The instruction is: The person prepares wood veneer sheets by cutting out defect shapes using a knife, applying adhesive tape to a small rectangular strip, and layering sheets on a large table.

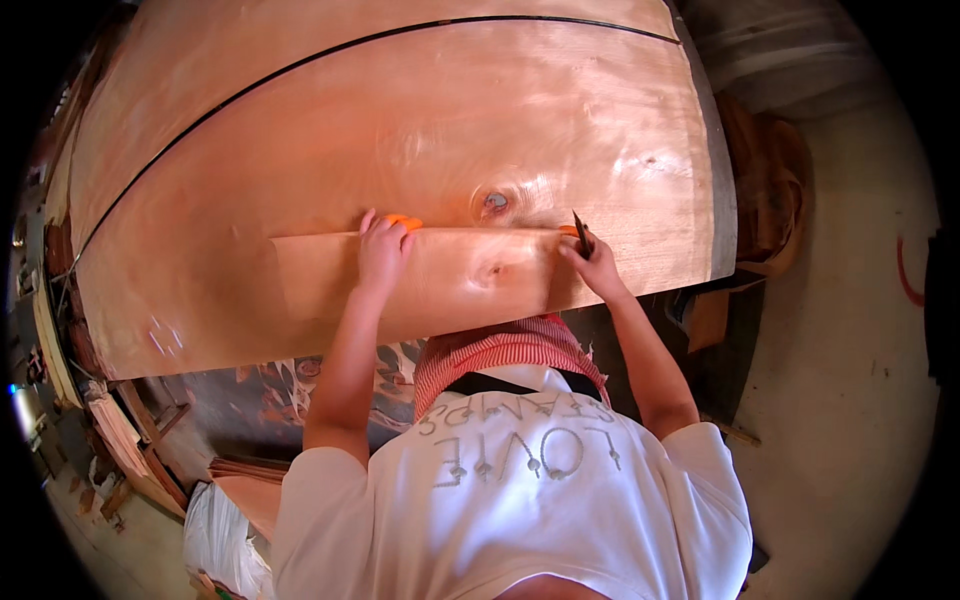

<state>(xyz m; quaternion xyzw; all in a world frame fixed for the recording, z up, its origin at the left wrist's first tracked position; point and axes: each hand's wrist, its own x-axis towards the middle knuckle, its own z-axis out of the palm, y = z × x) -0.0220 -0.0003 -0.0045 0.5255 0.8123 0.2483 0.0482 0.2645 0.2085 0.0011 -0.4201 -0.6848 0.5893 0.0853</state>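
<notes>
A large sheet of light-brown wood veneer (330, 130) spreads in front of me. On its near part lies a smaller rectangular veneer piece (450, 285) with a knot in it. My left hand (382, 252) rests at this piece's far edge, its fingers apart. By those fingertips is a bright orange bit (404, 221), too small to tell whether worn or held. At the piece's right far corner, my right hand (594, 266) is closed on a dark, pointed, knife-like tool (581, 235) that points up and away. Another orange bit (568, 230) shows beside it.
A knot hole (495, 203) lies just beyond the smaller piece. A thin black strip (300, 72) curves over the far sheet. Wood scraps (135, 450) and a white plastic bag (222, 535) are at lower left. Brown sheet material (765, 190) hangs off the right side.
</notes>
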